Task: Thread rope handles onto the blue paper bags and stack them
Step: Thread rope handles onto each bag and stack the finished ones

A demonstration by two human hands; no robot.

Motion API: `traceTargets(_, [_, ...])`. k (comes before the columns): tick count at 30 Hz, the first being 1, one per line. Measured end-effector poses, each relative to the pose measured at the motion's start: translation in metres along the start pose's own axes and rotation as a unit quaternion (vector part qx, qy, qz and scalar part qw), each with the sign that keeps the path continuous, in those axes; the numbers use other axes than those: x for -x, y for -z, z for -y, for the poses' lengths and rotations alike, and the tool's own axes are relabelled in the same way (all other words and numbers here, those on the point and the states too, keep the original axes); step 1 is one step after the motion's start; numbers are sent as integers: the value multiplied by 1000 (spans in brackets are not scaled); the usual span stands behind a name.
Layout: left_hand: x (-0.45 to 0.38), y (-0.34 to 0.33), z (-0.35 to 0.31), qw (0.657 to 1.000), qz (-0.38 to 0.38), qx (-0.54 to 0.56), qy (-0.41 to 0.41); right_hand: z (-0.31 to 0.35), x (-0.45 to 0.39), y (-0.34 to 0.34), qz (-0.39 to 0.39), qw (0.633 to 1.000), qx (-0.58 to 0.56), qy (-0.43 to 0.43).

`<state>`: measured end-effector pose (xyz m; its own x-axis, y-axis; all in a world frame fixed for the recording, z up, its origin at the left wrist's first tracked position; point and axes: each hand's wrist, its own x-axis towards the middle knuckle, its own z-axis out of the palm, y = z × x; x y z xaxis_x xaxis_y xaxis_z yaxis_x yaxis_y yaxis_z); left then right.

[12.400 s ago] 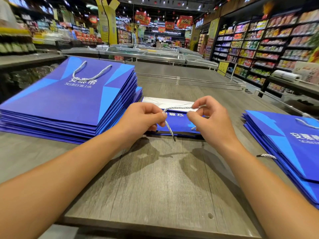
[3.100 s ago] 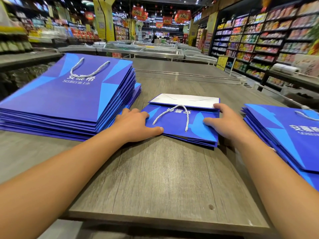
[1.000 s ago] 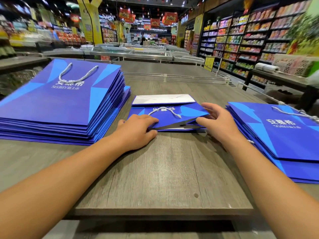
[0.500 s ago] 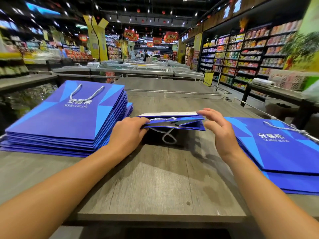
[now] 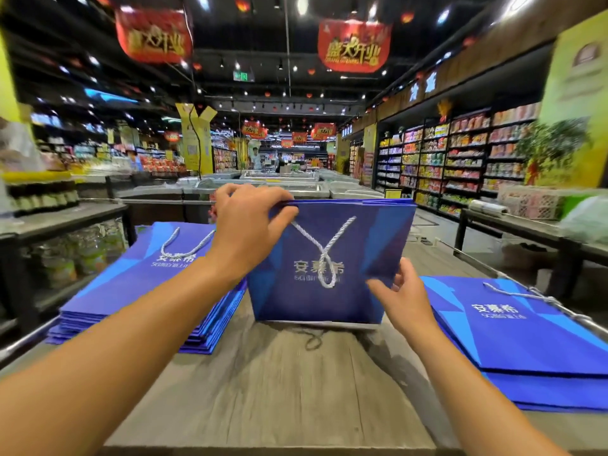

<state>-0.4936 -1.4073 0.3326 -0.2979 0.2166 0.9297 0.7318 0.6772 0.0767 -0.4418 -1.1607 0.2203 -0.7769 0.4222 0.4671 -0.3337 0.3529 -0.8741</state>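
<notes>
A flat blue paper bag (image 5: pixel 345 291) stands upright on its lower edge in the middle of the table, its printed face toward me. A white rope handle (image 5: pixel 324 250) hangs twisted down its front. My left hand (image 5: pixel 250 228) grips the bag's top left edge, fingers curled over it. My right hand (image 5: pixel 399 291) holds the bag's lower right part, fingertips on the front face. A tall stack of blue bags (image 5: pixel 144 281) with handles lies to the left. A lower stack (image 5: pixel 513 337) lies to the right.
The grey wooden table (image 5: pixel 289 390) carries everything; its near edge runs along the bottom of the view. Another rope loop (image 5: pixel 312 339) lies under the bag on the table. Freezer chests (image 5: pixel 283 189) stand behind, and shop shelves (image 5: pixel 460 156) line the right.
The bag lay flat on the table a second ago. Both hands have lifted its near edge and tipped it upright. My head has tilted up, showing more of the shop.
</notes>
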Motion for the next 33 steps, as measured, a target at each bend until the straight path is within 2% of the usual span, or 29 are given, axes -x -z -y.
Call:
traceTargets(4, [-12, 4, 3, 999, -8, 22, 33, 4, 5, 0, 5, 1000, -2, -4])
traceTargets(7, [-10, -5, 6, 999, -12, 13, 41, 2, 10, -5, -24, 999, -8, -26])
traceTargets(10, [0, -16, 4, 991, 6, 73, 109, 1, 16, -9, -43, 997, -35, -56])
traceTargets(14, [24, -27, 12, 969, -10, 165, 182, -6, 15, -11, -46, 996, -11, -77])
traceTargets(20, [67, -37, 26, 930, 61, 233, 277, -33, 24, -22, -38, 985, 38, -162])
traceTargets(23, [91, -46, 29, 925, 100, 216, 295, -31, 25, -25, -52, 983, 57, -167])
traceTargets(28, [101, -56, 34, 924, 110, 185, 315, -31, 28, -27, -58, 983, 71, -160])
traceTargets(33, [112, -57, 32, 881, 134, 274, 362, -32, 32, -28, -74, 982, 63, -165])
